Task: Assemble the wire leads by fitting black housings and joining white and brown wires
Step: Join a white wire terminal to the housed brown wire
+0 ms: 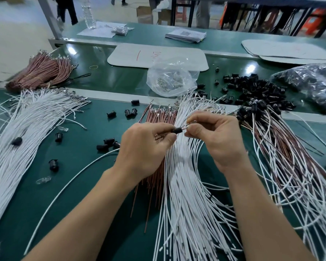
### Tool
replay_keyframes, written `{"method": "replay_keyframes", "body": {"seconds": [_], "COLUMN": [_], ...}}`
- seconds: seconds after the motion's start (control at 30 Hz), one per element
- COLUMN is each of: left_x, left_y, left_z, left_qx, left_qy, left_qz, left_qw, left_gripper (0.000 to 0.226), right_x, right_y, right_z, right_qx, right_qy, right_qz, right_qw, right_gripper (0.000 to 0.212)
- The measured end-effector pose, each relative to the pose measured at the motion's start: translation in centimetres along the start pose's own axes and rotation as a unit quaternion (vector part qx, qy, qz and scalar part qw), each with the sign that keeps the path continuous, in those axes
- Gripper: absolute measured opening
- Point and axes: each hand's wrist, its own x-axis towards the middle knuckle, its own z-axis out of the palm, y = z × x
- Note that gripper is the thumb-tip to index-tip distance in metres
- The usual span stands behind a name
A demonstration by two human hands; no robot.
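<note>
My left hand (pixel 146 146) pinches a small black housing (pixel 177 130) between thumb and fingers above the green mat. My right hand (pixel 215 137) pinches wire ends (pixel 186 127) right at the housing's right opening. Below the hands lie a fan of loose white wires (pixel 188 200) and a bunch of brown wires (pixel 154 178). One white wire (pixel 68 183) trails from under my left hand toward the near left. Finished leads with black housings (pixel 282 157) are heaped at the right.
A big bundle of white wires (pixel 21 129) lies at left, tied brown bundles (pixel 43 72) behind it. Loose black housings (pixel 252 89) pile at back right, a few (pixel 107 143) scattered on the mat. A clear bag of metal terminals (pixel 170 80) sits centre back. People stand beyond the bench.
</note>
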Motion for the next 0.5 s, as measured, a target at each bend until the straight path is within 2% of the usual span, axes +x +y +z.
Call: {"method": "replay_keyframes", "body": {"seconds": [0.07, 0.27, 0.4, 0.5], "left_x": [-0.22, -0.06, -0.19, -0.30], "left_y": [0.20, 0.01, 0.24, 0.11], "left_z": [0.40, 0.94, 0.91, 0.87], "left_qx": [0.014, -0.055, -0.072, -0.079], "left_qy": [0.008, -0.014, -0.026, -0.021], "left_qz": [0.022, -0.007, -0.013, -0.011], "left_qw": [1.000, 0.998, 0.997, 0.997], "left_gripper": [0.023, 0.016, 0.024, 0.018], "right_x": [-0.03, -0.02, -0.04, -0.07], "right_y": [0.06, -0.04, 0.00, 0.07], "right_z": [0.19, 0.00, -0.09, 0.04], "right_qx": [-0.018, -0.011, -0.008, -0.010], "right_qy": [-0.012, -0.015, -0.018, -0.016], "right_qz": [-0.011, -0.027, -0.028, -0.035], "right_qw": [1.000, 0.999, 0.999, 0.999], "right_gripper": [0.025, 0.027, 0.029, 0.029]}}
